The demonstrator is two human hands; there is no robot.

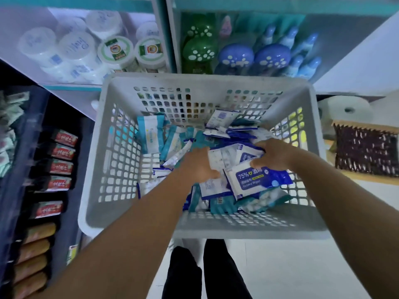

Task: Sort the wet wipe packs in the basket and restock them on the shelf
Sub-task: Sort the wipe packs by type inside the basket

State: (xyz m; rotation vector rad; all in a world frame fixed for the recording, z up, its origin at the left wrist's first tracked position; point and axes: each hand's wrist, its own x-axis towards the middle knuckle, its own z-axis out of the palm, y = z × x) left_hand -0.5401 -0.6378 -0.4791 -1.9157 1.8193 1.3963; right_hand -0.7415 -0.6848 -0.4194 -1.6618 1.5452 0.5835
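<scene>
Blue-and-white alcohol wipe packs (248, 167) are clamped between the left hand (199, 165) and right hand (273, 155), fingers curled around the bundle. Loose outer packs may slip back into the basket (200, 82) if the squeeze relaxes.

shop, stocked shelves (121, 67) (toiletries, snacks)

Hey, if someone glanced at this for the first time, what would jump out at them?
Two bare arms reach into a big grey basket at the centre, the left hand and right hand gripping a stack of wipe packs over the jumbled pile. Nearest lies a blue alcohol wipes pack. Behind, shelves hold white tubs and green and blue bottles.
</scene>
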